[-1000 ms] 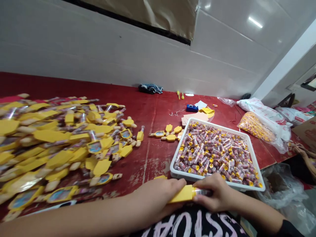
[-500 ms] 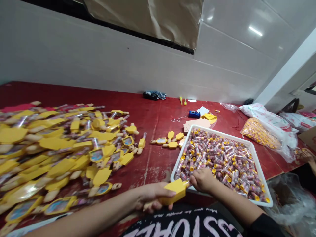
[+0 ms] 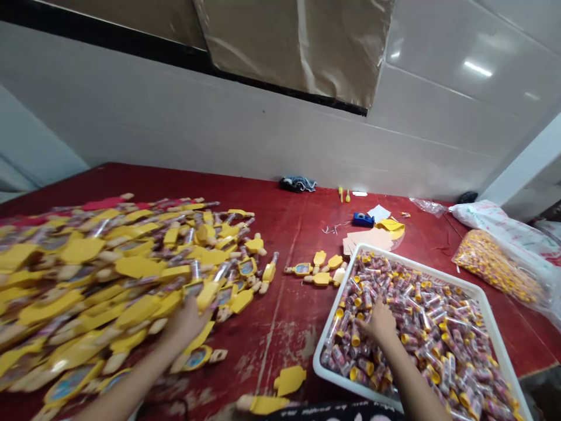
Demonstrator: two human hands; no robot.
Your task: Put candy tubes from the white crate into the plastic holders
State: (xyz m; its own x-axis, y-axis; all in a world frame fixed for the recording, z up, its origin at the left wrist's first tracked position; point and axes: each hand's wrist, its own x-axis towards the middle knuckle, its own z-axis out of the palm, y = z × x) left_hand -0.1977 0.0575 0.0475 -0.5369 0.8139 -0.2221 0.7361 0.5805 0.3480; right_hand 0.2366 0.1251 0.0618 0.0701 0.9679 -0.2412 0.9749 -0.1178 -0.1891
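Observation:
Over the heap of yellow toys (image 3: 140,266) on the left, my left hand (image 3: 188,321) is closed around one yellow toy (image 3: 208,295) with a clear tube sticking out of its end. These toys have flat yellow bodies, beige knobs or handles, and some show a blue window. To the right, my right hand (image 3: 380,321) reaches into a white tray (image 3: 322,351) full of small clear tubes (image 3: 438,345) with yellow caps. Its thumb and forefinger are spread just over the tubes, with nothing visible between them.
Two yellow toys (image 3: 290,380) lie at the front edge of the red table (image 3: 280,327). Several more (image 3: 322,278) sit left of the tray. Behind it are beige cards (image 3: 368,241) and a blue tape dispenser (image 3: 363,220). A bag of yellow caps (image 3: 493,266) lies far right.
My left hand has carried the yellow toy left to the heap. My right hand has come away from it and moved over the tubes in the tray. The view has shifted left.

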